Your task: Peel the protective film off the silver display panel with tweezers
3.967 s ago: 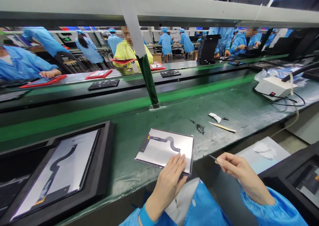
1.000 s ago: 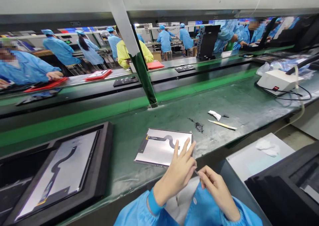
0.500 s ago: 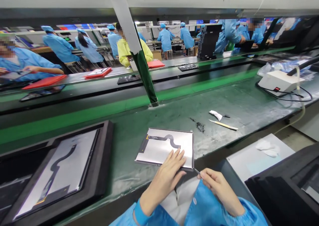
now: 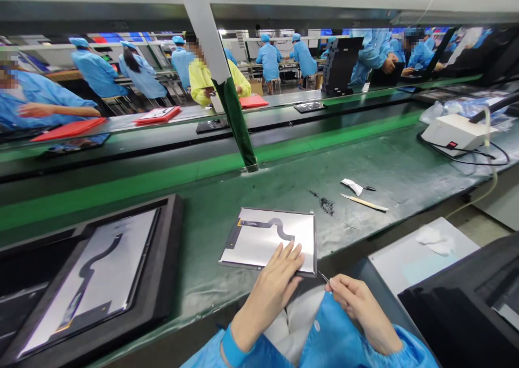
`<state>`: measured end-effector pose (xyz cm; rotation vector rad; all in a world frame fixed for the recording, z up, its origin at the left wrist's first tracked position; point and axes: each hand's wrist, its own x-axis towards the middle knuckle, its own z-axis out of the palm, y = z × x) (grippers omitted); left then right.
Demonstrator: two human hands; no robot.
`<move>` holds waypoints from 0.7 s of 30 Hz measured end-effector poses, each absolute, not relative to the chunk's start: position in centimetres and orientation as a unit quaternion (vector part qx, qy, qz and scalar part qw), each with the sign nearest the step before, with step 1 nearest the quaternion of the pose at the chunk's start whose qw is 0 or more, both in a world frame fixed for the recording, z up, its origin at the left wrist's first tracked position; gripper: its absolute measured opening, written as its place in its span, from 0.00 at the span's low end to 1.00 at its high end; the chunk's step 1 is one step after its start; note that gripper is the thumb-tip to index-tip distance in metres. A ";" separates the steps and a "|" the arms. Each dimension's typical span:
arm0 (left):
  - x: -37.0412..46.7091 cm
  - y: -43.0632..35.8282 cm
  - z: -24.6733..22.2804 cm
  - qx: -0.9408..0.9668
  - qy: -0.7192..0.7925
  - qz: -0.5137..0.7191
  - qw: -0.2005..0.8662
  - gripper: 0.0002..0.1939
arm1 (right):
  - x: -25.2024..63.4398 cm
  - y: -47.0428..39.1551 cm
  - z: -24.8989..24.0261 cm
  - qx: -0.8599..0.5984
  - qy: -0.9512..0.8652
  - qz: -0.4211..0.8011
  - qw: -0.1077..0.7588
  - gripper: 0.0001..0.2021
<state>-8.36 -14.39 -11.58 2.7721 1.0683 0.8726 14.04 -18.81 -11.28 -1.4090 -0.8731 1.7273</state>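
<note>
I see my left hand (image 4: 275, 281) lying flat and open, fingers stretched out, on the near right part of a thin silver panel (image 4: 263, 235). The panel lies flat on the green bench (image 4: 365, 157), close to the bench's near edge and roughly at its middle. A dark flat cable (image 4: 271, 226) snakes across the panel's top from its far left corner toward my fingertips.

My right hand (image 4: 357, 303) is closed in a pinch on a thin pointed tool (image 4: 323, 276), thumb and forefinger gripping it. The tool's tip points at the panel's near right corner, just beside it; I cannot tell whether it touches. This hand sits off the bench's near edge, over my blue sleeves.

At the near left corner of the bench a black tray (image 4: 162, 281) holds another silver panel (image 4: 97, 281) with the same kind of dark cable on it. Toward the right, further back on the bench, lie a pale flat stick (image 4: 365, 202) and a small white scrap (image 4: 351, 186), near each other, with a patch of dark crumbs (image 4: 325, 206) between them and my panel. A white box (image 4: 456, 132) with a red switch and black cords stands at the bench's far right end. A green and white post (image 4: 235, 119) rises from the bench's far edge. To my right, below the bench, a grey sheet (image 4: 405, 260) carries a white cloth (image 4: 432, 235). Across the far belt, people in blue coats (image 4: 93, 73) work at red trays (image 4: 158, 115).
</note>
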 end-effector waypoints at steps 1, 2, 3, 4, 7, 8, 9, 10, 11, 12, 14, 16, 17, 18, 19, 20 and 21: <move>-8.4 -14.4 -11.6 0.895 0.345 0.281 0.023 0.20 | 14.1 -18.8 -11.2 -0.548 -0.339 0.672 0.365 0.31; -8.4 -14.4 -11.7 0.895 0.346 0.279 0.024 0.20 | 14.1 -18.9 -11.1 -0.548 -0.339 0.673 0.363 0.31; -8.4 -14.4 -11.7 0.895 0.348 0.278 0.025 0.21 | 14.1 -18.9 -11.1 -0.549 -0.339 0.673 0.362 0.31; -8.4 -14.4 -11.7 0.895 0.348 0.277 0.026 0.21 | 14.1 -18.9 -11.1 -0.551 -0.338 0.672 0.361 0.31; -8.3 -14.4 -11.8 0.895 0.350 0.277 0.024 0.21 | 14.2 -19.0 -11.0 -0.552 -0.337 0.672 0.361 0.31; -8.3 -14.4 -11.7 0.895 0.350 0.277 0.024 0.21 | 14.2 -19.0 -11.0 -0.553 -0.336 0.672 0.361 0.30; -8.3 -14.4 -11.7 0.894 0.350 0.278 0.023 0.21 | 14.2 -19.1 -11.0 -0.553 -0.335 0.672 0.361 0.30; -8.3 -14.4 -11.7 0.894 0.351 0.278 0.024 0.21 | 14.2 -19.1 -11.0 -0.553 -0.335 0.672 0.361 0.30; -8.3 -14.4 -11.7 0.893 0.352 0.279 0.025 0.21 | 14.2 -19.1 -11.1 -0.554 -0.334 0.672 0.361 0.30; -8.3 -14.4 -11.7 0.892 0.353 0.280 0.027 0.22 | 14.3 -19.2 -11.1 -0.554 -0.333 0.672 0.360 0.30; -8.3 -14.3 -11.6 0.891 0.354 0.283 0.031 0.22 | 14.3 -19.3 -11.1 -0.555 -0.332 0.673 0.360 0.30; -8.3 -14.3 -11.5 0.890 0.353 0.285 0.033 0.22 | 14.3 -19.3 -11.1 -0.555 -0.329 0.675 0.358 0.31; -8.2 -14.3 -11.5 0.890 0.353 0.287 0.032 0.22 | 14.3 -19.3 -11.0 -0.555 -0.327 0.675 0.359 0.31; -8.2 -14.3 -11.5 0.890 0.353 0.287 0.030 0.22 | 14.3 -19.4 -11.0 -0.556 -0.327 0.674 0.360 0.31; -8.1 -14.3 -11.5 0.890 0.354 0.286 0.025 0.22 | 14.3 -19.4 -10.9 -0.556 -0.326 0.674 0.361 0.31; -8.0 -14.4 -11.4 0.890 0.356 0.284 0.020 0.21 | 14.3 -19.4 -10.9 -0.557 -0.326 0.673 0.361 0.31; -7.9 -14.4 -11.4 0.890 0.359 0.281 0.014 0.21 | 14.3 -19.4 -10.8 -0.558 -0.325 0.672 0.362 0.32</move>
